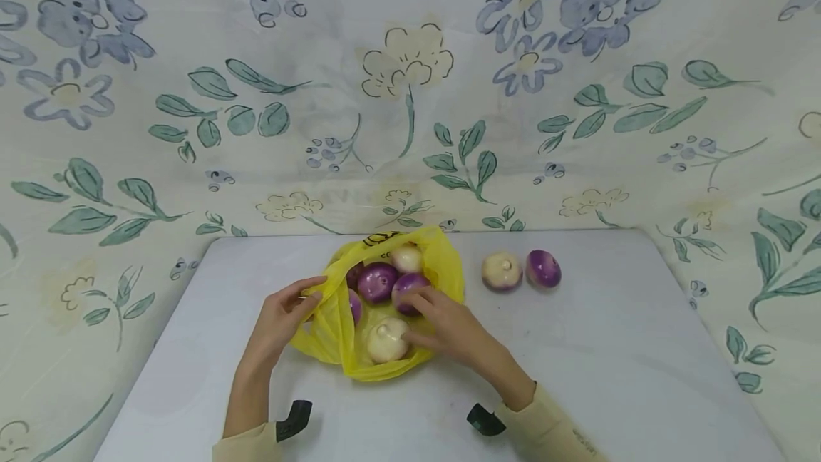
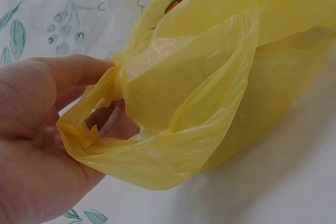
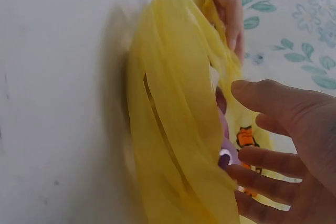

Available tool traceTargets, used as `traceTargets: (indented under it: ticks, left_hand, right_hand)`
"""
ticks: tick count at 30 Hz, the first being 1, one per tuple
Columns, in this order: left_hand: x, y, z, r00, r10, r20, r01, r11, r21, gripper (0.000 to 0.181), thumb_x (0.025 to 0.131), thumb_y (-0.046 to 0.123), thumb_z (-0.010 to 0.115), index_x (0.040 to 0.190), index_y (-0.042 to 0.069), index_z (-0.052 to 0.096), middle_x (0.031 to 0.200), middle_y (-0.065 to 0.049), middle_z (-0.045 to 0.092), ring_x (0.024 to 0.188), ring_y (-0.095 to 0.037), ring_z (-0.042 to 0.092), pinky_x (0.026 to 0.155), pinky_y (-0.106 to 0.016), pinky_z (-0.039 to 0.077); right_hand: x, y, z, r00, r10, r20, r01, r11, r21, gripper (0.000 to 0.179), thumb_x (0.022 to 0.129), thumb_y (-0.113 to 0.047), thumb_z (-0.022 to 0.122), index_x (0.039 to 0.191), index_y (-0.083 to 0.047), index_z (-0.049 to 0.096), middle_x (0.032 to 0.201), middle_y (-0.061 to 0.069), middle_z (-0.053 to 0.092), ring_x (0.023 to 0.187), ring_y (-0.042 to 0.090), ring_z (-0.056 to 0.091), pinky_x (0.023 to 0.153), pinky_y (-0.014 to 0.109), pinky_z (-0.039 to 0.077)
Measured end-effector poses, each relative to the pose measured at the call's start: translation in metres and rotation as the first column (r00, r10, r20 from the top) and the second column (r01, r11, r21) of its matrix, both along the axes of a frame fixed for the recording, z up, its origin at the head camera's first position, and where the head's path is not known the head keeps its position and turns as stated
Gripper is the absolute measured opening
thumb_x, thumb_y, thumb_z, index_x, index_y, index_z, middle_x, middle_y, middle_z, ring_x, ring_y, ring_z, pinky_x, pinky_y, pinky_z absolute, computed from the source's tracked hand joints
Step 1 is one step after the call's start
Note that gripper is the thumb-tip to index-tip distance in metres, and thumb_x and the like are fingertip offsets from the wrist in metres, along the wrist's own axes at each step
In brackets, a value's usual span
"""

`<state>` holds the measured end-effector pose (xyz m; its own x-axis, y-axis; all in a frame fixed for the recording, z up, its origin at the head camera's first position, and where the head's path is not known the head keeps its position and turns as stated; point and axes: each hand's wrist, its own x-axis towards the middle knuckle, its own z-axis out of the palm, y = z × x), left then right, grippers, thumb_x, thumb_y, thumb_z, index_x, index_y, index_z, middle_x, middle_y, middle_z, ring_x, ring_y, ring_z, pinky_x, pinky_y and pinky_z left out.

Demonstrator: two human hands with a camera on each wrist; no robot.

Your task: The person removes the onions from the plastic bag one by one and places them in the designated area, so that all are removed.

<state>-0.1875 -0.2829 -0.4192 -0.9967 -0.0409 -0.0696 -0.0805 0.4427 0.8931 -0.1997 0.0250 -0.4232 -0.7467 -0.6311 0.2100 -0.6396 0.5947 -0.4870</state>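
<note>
A yellow plastic bag (image 1: 449, 262) lies mouth-up on the table, with several glossy purple-and-white turnips inside. My left hand (image 1: 282, 316) holds the bag's left rim, its fingers behind the gathered plastic in the left wrist view. Over the bag's mouth, my right hand (image 1: 458, 326) reaches in from the right with its fingers spread, as the right wrist view shows. Its fingertips overlap a purple turnip (image 1: 405, 289), and the thumb is by a white-sided turnip (image 1: 385, 341) at the front. Another purple turnip (image 1: 377, 281) sits behind them, beside a pale turnip (image 1: 407, 258).
Right of the bag, a white-sided turnip (image 1: 502, 271) and a purple turnip (image 1: 544, 269) lie side by side on the white table (image 1: 616, 348). A floral cloth (image 1: 410, 127) hangs behind the table's far edge. Black straps' ends stick out at both cuffs.
</note>
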Motion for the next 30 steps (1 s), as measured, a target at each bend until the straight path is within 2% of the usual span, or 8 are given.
traceTargets:
  ticks: [6, 14, 30]
  left_hand:
    - [0.0, 0.0, -0.001, 1.0, -0.003, 0.007, 0.003, 1.0, 0.001, 0.039, 0.099, 0.031, 0.058, 0.134, 0.015, 0.059, 0.14, -0.009, 0.055, 0.098, -0.01, 0.059, 0.081, -0.017, 0.054]
    - [-0.001, 0.001, -0.002, 1.0, -0.005, 0.006, 0.005, 1.0, -0.006, 0.039, 0.099, 0.032, 0.059, 0.134, 0.015, 0.059, 0.138, -0.009, 0.056, 0.097, -0.009, 0.059, 0.08, -0.018, 0.054]
    - [-0.003, 0.002, -0.002, 1.0, 0.001, 0.02, -0.001, 1.0, -0.007, 0.04, 0.098, 0.033, 0.059, 0.134, 0.015, 0.059, 0.138, -0.009, 0.055, 0.096, -0.012, 0.057, 0.08, -0.015, 0.052]
  right_hand:
    - [0.004, -0.012, -0.006, 0.998, 0.037, -0.053, -0.033, 0.997, 0.074, 0.054, 0.086, -0.042, 0.073, 0.131, -0.019, 0.056, 0.123, 0.0, 0.058, 0.107, 0.016, 0.059, 0.095, 0.031, 0.052]
    - [0.008, -0.023, -0.011, 0.999, 0.045, -0.027, -0.042, 0.993, 0.11, 0.053, 0.086, -0.043, 0.072, 0.133, -0.023, 0.056, 0.129, -0.001, 0.058, 0.116, 0.015, 0.059, 0.098, 0.03, 0.052]
    - [0.013, -0.027, -0.017, 0.999, 0.049, 0.017, -0.051, 0.99, 0.129, 0.056, 0.086, -0.04, 0.074, 0.136, -0.024, 0.054, 0.127, -0.001, 0.056, 0.11, 0.014, 0.058, 0.097, 0.029, 0.051]
